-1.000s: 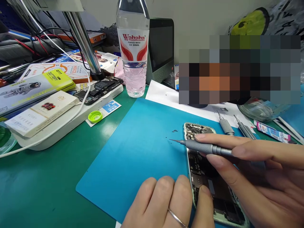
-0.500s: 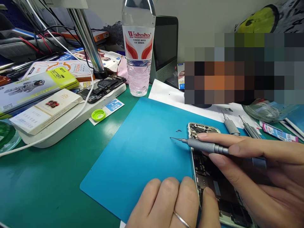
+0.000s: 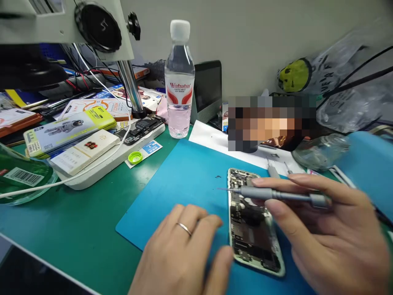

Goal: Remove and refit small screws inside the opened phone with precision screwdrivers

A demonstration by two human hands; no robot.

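Observation:
An opened phone (image 3: 245, 241) lies on the blue mat (image 3: 172, 176), its inner boards and parts exposed. Between the thumb and fingers of my right hand (image 3: 340, 229) is a slim grey precision screwdriver (image 3: 256, 192). It is held almost level above the phone's upper part, with its thin tip pointing left past the frame edge. My left hand (image 3: 181, 250), wearing a ring, is beside the phone's left edge with its thumb apart from the fingers and nothing in it. Tiny dark bits (image 3: 217, 177) lie on the mat left of the phone's top.
Two more screwdrivers (image 3: 272, 168) lie on white paper behind the phone. A water bottle (image 3: 179, 98) stands beyond the mat. On the left are a white power strip (image 3: 92, 178) bearing boxes, a green bottle (image 3: 24, 176) and a microscope stand (image 3: 125, 82). A bright green cap (image 3: 135, 157) lies nearby.
The camera view has lifted and drawn back, showing more of the bench. My left hand has come off the phone toward the left. My right hand keeps the screwdriver over the phone.

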